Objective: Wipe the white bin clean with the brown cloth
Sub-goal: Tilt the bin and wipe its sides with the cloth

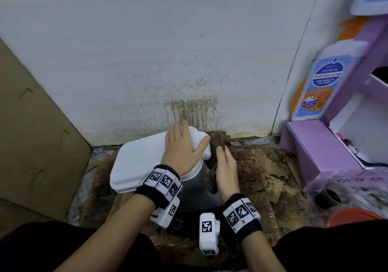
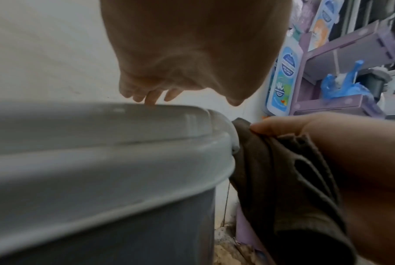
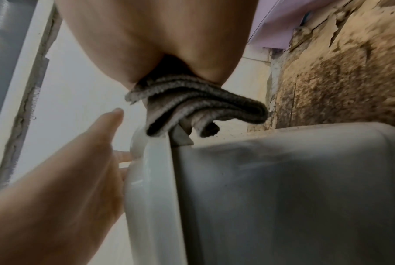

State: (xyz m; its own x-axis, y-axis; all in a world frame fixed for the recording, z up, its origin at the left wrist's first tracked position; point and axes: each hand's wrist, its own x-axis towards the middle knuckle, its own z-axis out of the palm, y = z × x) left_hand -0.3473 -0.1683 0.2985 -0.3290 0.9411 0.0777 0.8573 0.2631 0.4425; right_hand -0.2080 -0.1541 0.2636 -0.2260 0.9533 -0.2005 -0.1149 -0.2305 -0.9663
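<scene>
The white bin [image 1: 138, 162] stands on the floor against the wall, with its lid down. My left hand [image 1: 182, 145] lies flat on the far right part of the lid, fingers straight, thumb over the lid's edge. My right hand [image 1: 225, 164] grips the folded brown cloth [image 1: 218, 143] and holds it against the bin's right side, just below the lid's rim. In the left wrist view the cloth [image 2: 271, 170] hangs beside the bin's rim [image 2: 101, 161]. In the right wrist view the cloth [image 3: 191, 104] touches the top corner of the bin [image 3: 282, 188].
The wall [image 1: 189, 108] behind the bin carries brown splatter stains. Flat cardboard [image 1: 31, 135] leans at the left. A purple display box [image 1: 325, 152] with a bottle-shaped sign [image 1: 321, 82] stands at the right. The floor [image 1: 262, 173] is dirty and peeling. An orange lid [image 1: 352, 217] lies near right.
</scene>
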